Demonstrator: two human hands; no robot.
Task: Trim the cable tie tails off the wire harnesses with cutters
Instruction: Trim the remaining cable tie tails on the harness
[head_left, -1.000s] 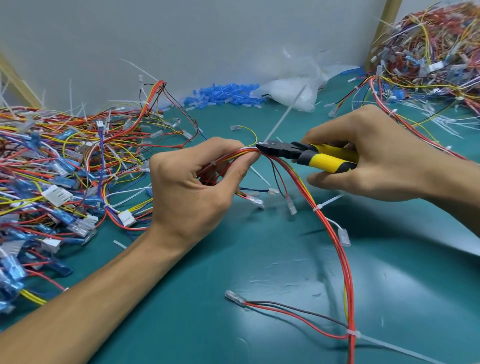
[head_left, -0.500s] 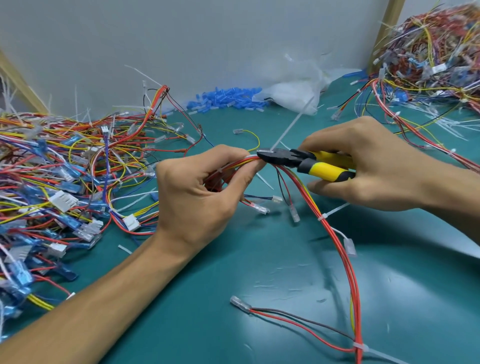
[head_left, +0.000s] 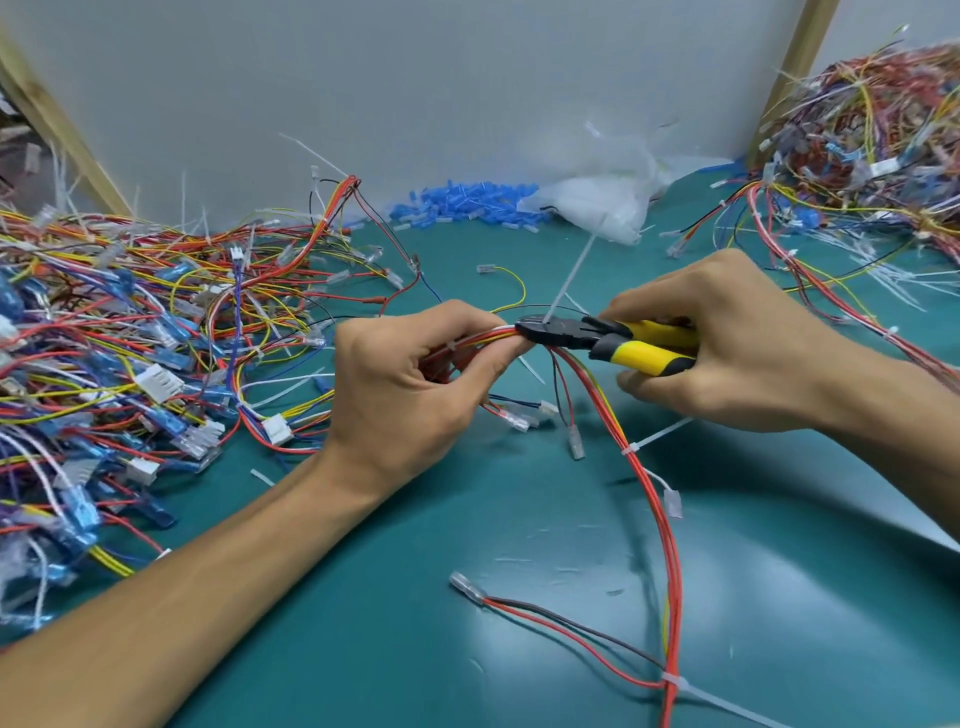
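My left hand (head_left: 415, 395) grips a wire harness (head_left: 649, 499) of red, yellow and black wires above the green mat. My right hand (head_left: 727, 338) holds yellow-and-black cutters (head_left: 613, 340). Their black jaws sit at the base of a white cable tie tail (head_left: 574, 273) that sticks up from the bundle just beyond my left thumb. Two more ties with tails show lower on the same harness, one (head_left: 657, 436) mid-way and one (head_left: 696, 691) near the bottom edge.
A large heap of harnesses (head_left: 130, 338) fills the left side, another heap (head_left: 872, 145) the far right. Blue terminal sleeves (head_left: 462, 202) and a clear plastic bag (head_left: 602, 202) lie against the back wall. Cut tie scraps dot the green mat (head_left: 519, 519).
The view has shifted slightly, so both hands sit a little lower in the frame. The cutter jaws stay at the tie tail by my left thumb; the tail still stands.
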